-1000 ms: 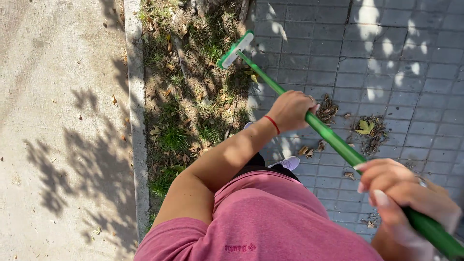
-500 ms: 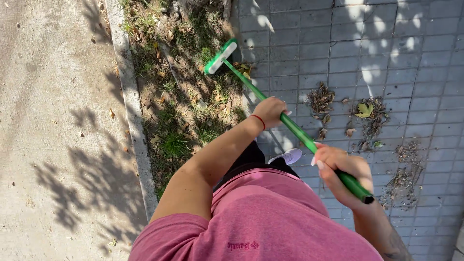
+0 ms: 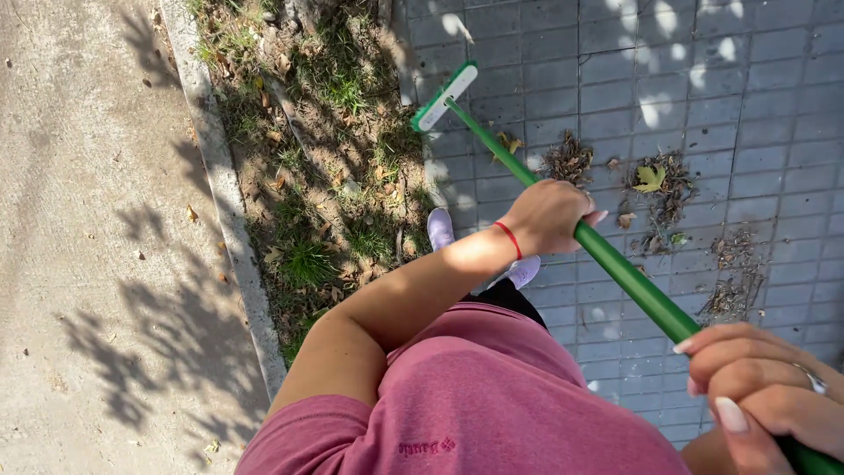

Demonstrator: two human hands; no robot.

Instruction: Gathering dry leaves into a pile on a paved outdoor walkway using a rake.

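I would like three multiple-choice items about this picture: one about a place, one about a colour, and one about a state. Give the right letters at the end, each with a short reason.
1. Where is the broom head?
A. at the edge where the paved tiles meet the grass strip
B. on the concrete road
C. lifted above the person's shoulder

2. What colour is the broom handle?
A. red
B. green
C. blue

3. How do the hands stand on the handle?
A. only the left hand grips it
B. both hands grip it
C. neither hand touches it

Answers:
1. A, the head lies on the tiles right beside the grass and soil.
2. B, the long shaft is bright green along all of its visible length.
3. B, the left hand is closed around the middle of the shaft and the right hand is closed around its upper end.
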